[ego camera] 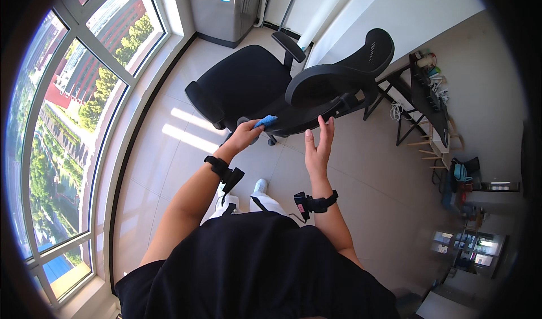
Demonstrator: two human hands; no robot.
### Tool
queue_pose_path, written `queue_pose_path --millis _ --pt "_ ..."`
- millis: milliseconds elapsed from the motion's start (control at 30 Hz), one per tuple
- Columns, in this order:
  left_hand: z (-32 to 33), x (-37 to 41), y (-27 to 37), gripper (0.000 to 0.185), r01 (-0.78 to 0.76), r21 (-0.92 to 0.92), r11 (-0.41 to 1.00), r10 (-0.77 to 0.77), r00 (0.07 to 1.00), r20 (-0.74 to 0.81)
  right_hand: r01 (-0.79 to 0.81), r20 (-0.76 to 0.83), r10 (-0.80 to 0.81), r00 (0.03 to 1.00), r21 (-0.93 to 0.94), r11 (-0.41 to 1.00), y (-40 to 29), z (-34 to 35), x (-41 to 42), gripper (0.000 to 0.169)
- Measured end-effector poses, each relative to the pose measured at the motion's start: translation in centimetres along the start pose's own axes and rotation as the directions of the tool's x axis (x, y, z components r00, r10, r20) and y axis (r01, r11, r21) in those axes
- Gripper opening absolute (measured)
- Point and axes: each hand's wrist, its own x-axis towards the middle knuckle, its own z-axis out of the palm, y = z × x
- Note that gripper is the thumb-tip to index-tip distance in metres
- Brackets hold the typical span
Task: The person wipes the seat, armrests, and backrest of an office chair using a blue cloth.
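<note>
A black office chair (243, 80) with armrests and a curved backrest (334, 82) stands in front of me. My left hand (247, 133) is closed around a blue cloth (266, 121), whose end pokes out past my fingers beside the near edge of the chair. My right hand (320, 143) is raised near the lower part of the chair's back, fingers apart, holding nothing; whether its fingertips touch the chair I cannot tell. Both wrists wear black straps with small devices.
Large windows (76, 128) run along the left. Behind the chair is a grey washing machine (224, 12) near a white pipe (326, 16). At the right, a black-framed desk (427, 103) holds assorted items, with wooden stools (438, 147) beside it. Tiled floor (372, 192) surrounds my feet.
</note>
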Motion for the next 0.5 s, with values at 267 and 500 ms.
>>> queue_pose_path --millis 267,500 --pt "5.1 5.6 3.8 0.046 -0.321 -0.129 0.938 0.283 0.927 -0.246 0.003 0.028 -0.005 1.000 0.089 0.996 3.0 -3.0 4.4 0.056" --pt "9.6 10.5 3.4 0.036 -0.495 -0.068 0.866 0.499 0.848 0.182 -0.034 0.060 0.017 0.998 0.290 0.956 7.4 -2.8 6.4 0.061"
